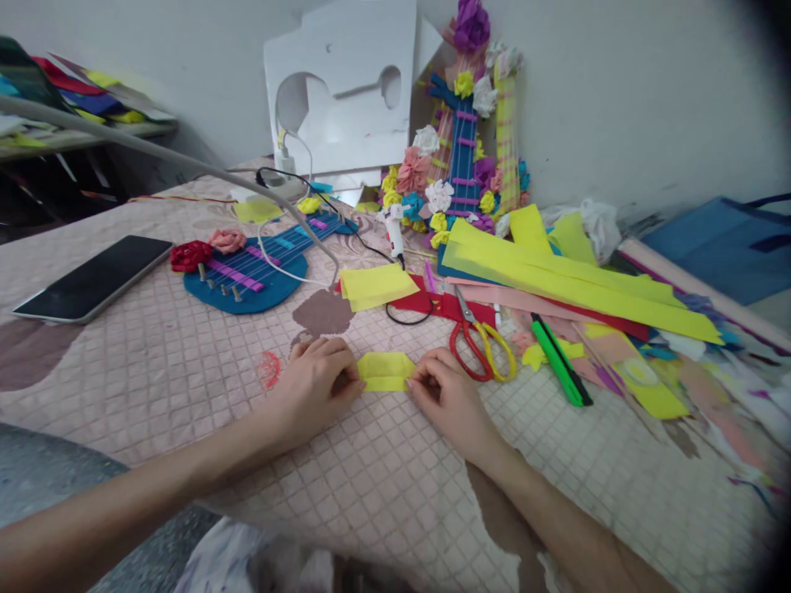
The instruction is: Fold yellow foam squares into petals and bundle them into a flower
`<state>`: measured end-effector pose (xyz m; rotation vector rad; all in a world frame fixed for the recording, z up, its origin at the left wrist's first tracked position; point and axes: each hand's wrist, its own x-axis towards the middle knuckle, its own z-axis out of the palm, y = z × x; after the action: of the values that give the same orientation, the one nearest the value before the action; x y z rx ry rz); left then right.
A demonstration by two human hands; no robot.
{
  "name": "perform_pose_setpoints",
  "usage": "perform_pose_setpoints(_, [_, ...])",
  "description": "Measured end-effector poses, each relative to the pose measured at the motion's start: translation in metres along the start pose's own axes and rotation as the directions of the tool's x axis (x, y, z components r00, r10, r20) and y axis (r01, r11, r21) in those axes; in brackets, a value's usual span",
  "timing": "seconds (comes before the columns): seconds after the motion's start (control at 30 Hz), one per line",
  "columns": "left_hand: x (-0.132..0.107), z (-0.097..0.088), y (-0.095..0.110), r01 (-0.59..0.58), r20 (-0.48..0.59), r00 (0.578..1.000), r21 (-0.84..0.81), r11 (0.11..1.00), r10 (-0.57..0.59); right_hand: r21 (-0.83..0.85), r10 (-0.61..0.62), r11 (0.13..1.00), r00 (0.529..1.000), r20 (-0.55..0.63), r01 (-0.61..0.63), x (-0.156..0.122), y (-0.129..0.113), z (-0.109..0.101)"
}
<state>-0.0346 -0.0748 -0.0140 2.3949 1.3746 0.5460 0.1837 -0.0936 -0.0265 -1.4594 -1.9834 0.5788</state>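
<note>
A small folded yellow paper strip (384, 371) lies on the pink quilted cloth (185, 362) in front of me. My left hand (318, 379) pinches its left end with curled fingers. My right hand (446, 395) pinches its right end, fingers bent. Both hands rest on the cloth. Red-and-yellow scissors (480, 344) lie just right of my right hand. A green utility knife (559, 359) lies further right.
A blue felt guitar (259, 268) with red and pink flowers lies ahead left, a dark tablet (92, 278) at the far left. A glue gun (393, 231), yellow sheets (556, 268), a second flowered guitar (463, 148) against the wall and paper scraps crowd the right.
</note>
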Motion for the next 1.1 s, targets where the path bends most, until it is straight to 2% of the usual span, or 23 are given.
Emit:
perform_pose_setpoints(0.5, [-0.0004, 0.0029, -0.0004, 0.011, -0.007, 1.000, 0.021, 1.000, -0.011, 0.002, 0.000, 1.000, 1.000, 0.023, 0.000, -0.0006, 0.0003, -0.0007])
perform_pose_setpoints(0.87, [-0.0017, 0.0070, -0.0045, -0.021, -0.037, 0.999, 0.010, 1.000, 0.022, 0.021, 0.011, 1.000, 1.000, 0.008, -0.011, -0.0017, -0.0002, -0.0012])
perform_pose_setpoints(1.1, [-0.0014, 0.0027, -0.0005, -0.013, -0.027, 1.000, -0.001, 1.000, 0.013, 0.039, 0.012, 0.999, 1.000, -0.008, -0.012, -0.0022, 0.0000, -0.0005])
